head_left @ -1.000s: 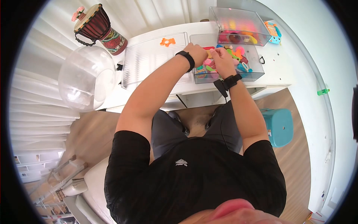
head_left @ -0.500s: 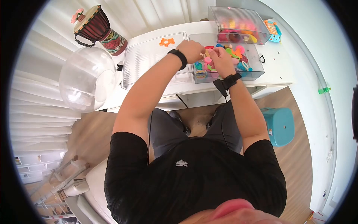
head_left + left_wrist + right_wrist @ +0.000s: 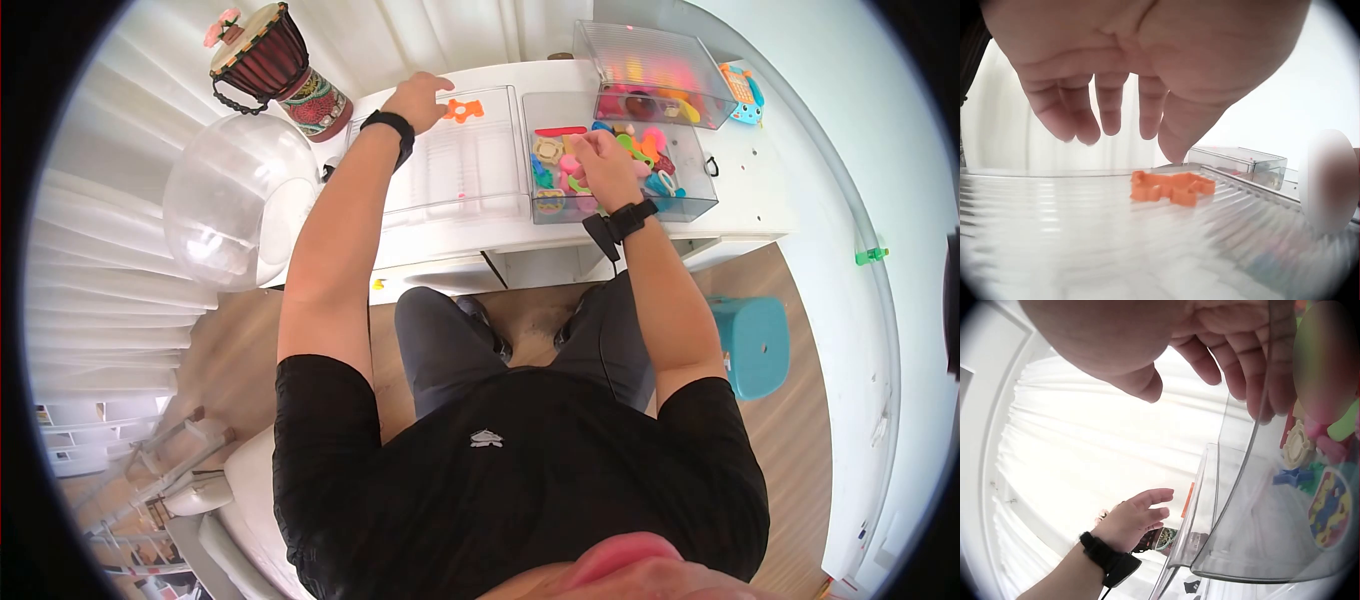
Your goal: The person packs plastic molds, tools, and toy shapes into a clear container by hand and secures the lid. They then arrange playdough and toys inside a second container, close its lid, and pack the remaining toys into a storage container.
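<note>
Orange shape (image 3: 463, 110) atop ribbed clear lid (image 3: 440, 180), left grip (image 3: 415, 103) released above lid, right grip (image 3: 608, 172) released over toy-filled bin (image 3: 660, 210) right of lid

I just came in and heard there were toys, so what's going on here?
A person's left hand, open and empty, is by an orange toy shape on a clear ribbed panel. The right hand is open over a clear box of colourful toys, holding nothing I can see.
</note>
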Tool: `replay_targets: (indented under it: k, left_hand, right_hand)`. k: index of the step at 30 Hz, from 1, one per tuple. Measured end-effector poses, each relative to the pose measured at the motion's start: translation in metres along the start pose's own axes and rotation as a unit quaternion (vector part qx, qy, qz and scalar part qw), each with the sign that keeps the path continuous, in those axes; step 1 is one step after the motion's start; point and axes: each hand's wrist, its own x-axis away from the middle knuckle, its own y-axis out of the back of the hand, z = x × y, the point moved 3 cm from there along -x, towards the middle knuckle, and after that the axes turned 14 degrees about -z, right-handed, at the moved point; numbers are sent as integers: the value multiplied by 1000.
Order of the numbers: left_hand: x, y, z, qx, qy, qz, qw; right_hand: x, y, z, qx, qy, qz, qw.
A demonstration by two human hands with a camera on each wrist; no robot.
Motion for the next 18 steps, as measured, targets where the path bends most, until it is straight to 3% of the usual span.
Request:
replay_targets:
  k: [8, 18]
  left_hand:
    - [13, -25, 2, 14, -51, 32, 998]
    - [17, -22, -5, 47, -38, 14, 998]
  right_hand:
    - [3, 0, 2, 10, -1, -1, 1000]
    - [3, 0, 1, 8, 7, 3, 1000]
